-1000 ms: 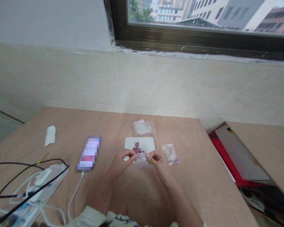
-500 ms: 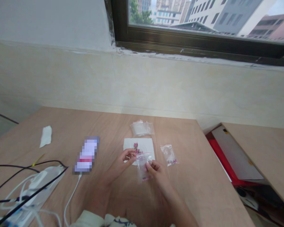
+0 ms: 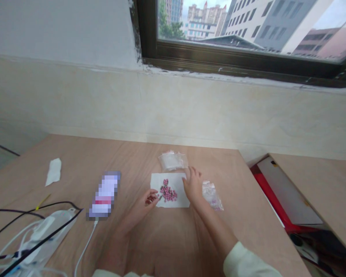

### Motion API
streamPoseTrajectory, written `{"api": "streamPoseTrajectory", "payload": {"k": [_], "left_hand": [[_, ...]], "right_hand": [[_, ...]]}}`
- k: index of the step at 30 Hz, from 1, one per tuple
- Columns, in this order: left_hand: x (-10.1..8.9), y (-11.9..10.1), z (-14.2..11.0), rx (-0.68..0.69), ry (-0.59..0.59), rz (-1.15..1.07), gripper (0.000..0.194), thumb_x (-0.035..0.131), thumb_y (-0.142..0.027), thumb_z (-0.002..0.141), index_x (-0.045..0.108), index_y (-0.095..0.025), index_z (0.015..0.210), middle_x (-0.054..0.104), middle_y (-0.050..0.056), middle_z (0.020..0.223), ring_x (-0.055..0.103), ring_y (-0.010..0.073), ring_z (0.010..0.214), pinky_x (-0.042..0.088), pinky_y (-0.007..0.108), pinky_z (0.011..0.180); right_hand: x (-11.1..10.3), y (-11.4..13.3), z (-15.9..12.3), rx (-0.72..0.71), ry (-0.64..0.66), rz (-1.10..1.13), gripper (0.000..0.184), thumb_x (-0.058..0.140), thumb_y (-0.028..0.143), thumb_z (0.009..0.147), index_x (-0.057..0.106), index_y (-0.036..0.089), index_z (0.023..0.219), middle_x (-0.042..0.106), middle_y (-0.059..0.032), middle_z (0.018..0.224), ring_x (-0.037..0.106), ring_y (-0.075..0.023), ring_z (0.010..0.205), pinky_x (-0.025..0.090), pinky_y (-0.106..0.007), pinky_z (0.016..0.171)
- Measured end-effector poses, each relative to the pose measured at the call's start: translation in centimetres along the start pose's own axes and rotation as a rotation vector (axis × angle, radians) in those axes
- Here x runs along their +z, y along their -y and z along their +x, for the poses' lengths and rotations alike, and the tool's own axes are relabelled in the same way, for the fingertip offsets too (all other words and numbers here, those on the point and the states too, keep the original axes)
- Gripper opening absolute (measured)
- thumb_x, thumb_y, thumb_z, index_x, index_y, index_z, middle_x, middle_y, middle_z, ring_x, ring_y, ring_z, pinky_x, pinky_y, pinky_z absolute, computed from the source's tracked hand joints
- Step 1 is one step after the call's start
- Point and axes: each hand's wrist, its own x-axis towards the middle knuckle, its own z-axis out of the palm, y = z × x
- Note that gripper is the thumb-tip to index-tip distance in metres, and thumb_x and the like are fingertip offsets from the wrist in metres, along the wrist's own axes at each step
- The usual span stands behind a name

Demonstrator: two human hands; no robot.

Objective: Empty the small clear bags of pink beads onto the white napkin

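My left hand (image 3: 150,198) rests at the left edge of a white sheet of paper (image 3: 179,179). Its fingers are loosely curled and apart, the tips close to a pile of small pink beads (image 3: 169,193) with a few dark ones among them. I see nothing held in it. My right hand (image 3: 193,184) reaches over the paper's right edge, fingers stretched and apart, just short of a stack of clear zip bags (image 3: 173,161). Beside its wrist lie filled clear bags (image 3: 212,196) with pinkish contents, overlapping.
A phone (image 3: 105,194) on a white cable lies to the left. Farther left are a power strip (image 3: 49,232) with tangled cables and a white scrap of paper (image 3: 54,171). The table's right edge borders a gap holding a red folder (image 3: 272,196). A wall and window stand behind.
The small bag from my right hand is no longer there; more beads now lie on the paper. My right hand has moved up and right, my left slightly left. The bags at right look shifted.
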Motion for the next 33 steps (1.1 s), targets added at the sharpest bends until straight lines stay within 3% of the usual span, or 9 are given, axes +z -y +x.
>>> {"api": "streamPoseTrajectory", "payload": {"k": [3, 6, 9, 15, 19, 23, 27, 30, 33], "left_hand": [[0.0, -0.3, -0.2, 0.011, 0.025, 0.009, 0.03, 0.054, -0.036, 0.069, 0.052, -0.017, 0.092, 0.059, 0.003, 0.077, 0.055, 0.0161, 0.073, 0.043, 0.028, 0.067], [-0.6, -0.2, -0.5, 0.015, 0.037, 0.015, 0.031, 0.052, -0.035, 0.071, 0.051, -0.017, 0.095, 0.059, 0.003, 0.078, 0.055, 0.0154, 0.073, 0.043, 0.028, 0.068], [-1.4, 0.1, -0.6, 0.009, 0.043, 0.019, 0.031, 0.05, -0.035, 0.073, 0.05, -0.017, 0.099, 0.058, 0.003, 0.081, 0.055, 0.0157, 0.077, 0.042, 0.029, 0.07], [-1.4, 0.0, 0.0, 0.006, -0.001, -0.001, 0.028, 0.052, -0.035, 0.072, 0.052, -0.017, 0.093, 0.059, 0.003, 0.08, 0.055, 0.0164, 0.077, 0.043, 0.029, 0.07], [-0.5, -0.3, 0.3, 0.023, 0.003, 0.012, 0.028, 0.053, -0.036, 0.07, 0.053, -0.017, 0.09, 0.06, 0.003, 0.078, 0.056, 0.0161, 0.074, 0.043, 0.029, 0.069], [-0.1, -0.6, 0.0, 0.033, 0.028, 0.028, 0.026, 0.052, -0.035, 0.071, 0.054, -0.018, 0.09, 0.06, 0.002, 0.079, 0.056, 0.0159, 0.076, 0.043, 0.028, 0.07], [-0.4, -0.9, -0.5, 0.001, 0.033, 0.039, 0.028, 0.051, -0.035, 0.071, 0.053, -0.017, 0.092, 0.06, 0.003, 0.08, 0.055, 0.0161, 0.076, 0.043, 0.027, 0.069], [-0.7, -0.9, -0.6, -0.016, 0.017, 0.038, 0.029, 0.052, -0.035, 0.071, 0.053, -0.016, 0.092, 0.059, 0.004, 0.079, 0.055, 0.0162, 0.074, 0.043, 0.028, 0.068], [-0.8, -1.1, -0.6, 0.002, -0.02, 0.008, 0.029, 0.052, -0.036, 0.071, 0.053, -0.016, 0.091, 0.059, 0.005, 0.082, 0.055, 0.0167, 0.078, 0.044, 0.029, 0.071]], "right_hand": [[2.2, 3.7, 2.5, -0.127, 0.063, -0.031, 0.044, 0.04, 0.012, 0.074, 0.041, 0.012, 0.118, 0.044, -0.0111, 0.122, 0.034, -0.0251, 0.109, 0.021, -0.038, 0.089], [3.4, 4.9, 4.3, -0.154, 0.13, -0.104, 0.034, 0.034, 0.007, 0.076, 0.056, 0.016, 0.101, 0.059, -0.0086, 0.103, 0.04, -0.0245, 0.103, 0.014, -0.042, 0.091], [3.3, 4.0, 5.3, -0.166, 0.175, -0.112, 0.029, 0.038, 0.008, 0.076, 0.063, 0.018, 0.086, 0.064, -0.008, 0.084, 0.046, -0.0228, 0.096, 0.017, -0.039, 0.09], [0.9, 1.2, 5.7, -0.13, 0.065, -0.005, 0.027, 0.039, 0.018, 0.08, 0.063, 0.019, 0.091, 0.065, -0.0063, 0.088, 0.054, -0.0174, 0.084, 0.027, -0.029, 0.081], [0.4, 0.8, 5.8, -0.101, 0.095, -0.116, 0.027, 0.039, 0.026, 0.081, 0.065, 0.02, 0.085, 0.066, -0.0073, 0.077, 0.055, -0.0176, 0.074, 0.029, -0.029, 0.074], [1.8, 1.4, 5.2, -0.179, 0.181, -0.224, 0.024, 0.042, 0.018, 0.078, 0.066, 0.019, 0.077, 0.065, -0.0099, 0.075, 0.051, -0.0221, 0.088, 0.023, -0.035, 0.083], [2.6, 1.7, 4.7, -0.237, 0.247, -0.178, 0.032, 0.037, 0.007, 0.075, 0.061, 0.02, 0.092, 0.065, -0.0085, 0.088, 0.04, -0.0246, 0.107, 0.013, -0.042, 0.091], [1.5, 1.4, 5.0, -0.205, 0.237, -0.121, 0.041, 0.033, 0.002, 0.071, 0.058, 0.018, 0.1, 0.062, -0.0081, 0.097, 0.039, -0.0235, 0.109, 0.013, -0.042, 0.094], [-0.5, 1.0, 4.7, -0.101, 0.104, 0.075, 0.038, 0.032, 0.005, 0.073, 0.056, 0.013, 0.101, 0.06, -0.0116, 0.1, 0.046, -0.0224, 0.101, 0.022, -0.039, 0.091]]}}
